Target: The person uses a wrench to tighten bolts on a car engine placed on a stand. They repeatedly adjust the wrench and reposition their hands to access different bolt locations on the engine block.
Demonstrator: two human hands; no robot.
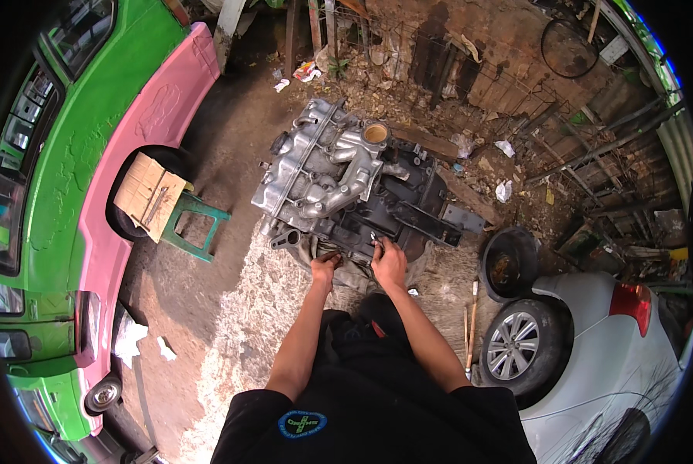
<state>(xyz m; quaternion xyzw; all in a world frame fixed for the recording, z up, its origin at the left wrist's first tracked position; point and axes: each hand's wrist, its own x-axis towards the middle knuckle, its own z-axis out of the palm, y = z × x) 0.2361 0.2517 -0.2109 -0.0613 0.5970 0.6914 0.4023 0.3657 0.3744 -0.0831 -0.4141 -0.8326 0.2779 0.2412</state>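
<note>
A car engine [335, 166] sits on the ground before me, with a silver cover and intake pipes on its left part and a dark metal block on its right. My left hand [325, 267] is closed at the engine's near edge, its fingertips by dark parts and crumpled grey cloth; what it grips, if anything, is hidden. Just right of it, my right hand [390, 264] pinches a small shiny metal piece [374, 237] against the near side of the dark block. That piece is too small to name. A round opening with a tan inside tops the intake.
Left stands a green and pink vehicle [149, 100], with a green plastic stool [207, 220] and cardboard [149, 193] by its wheel. At right are a black tub [492, 251], wooden-handled sticks [470, 332] and a silver car [594, 363]. Scrap and litter lie along the far wall.
</note>
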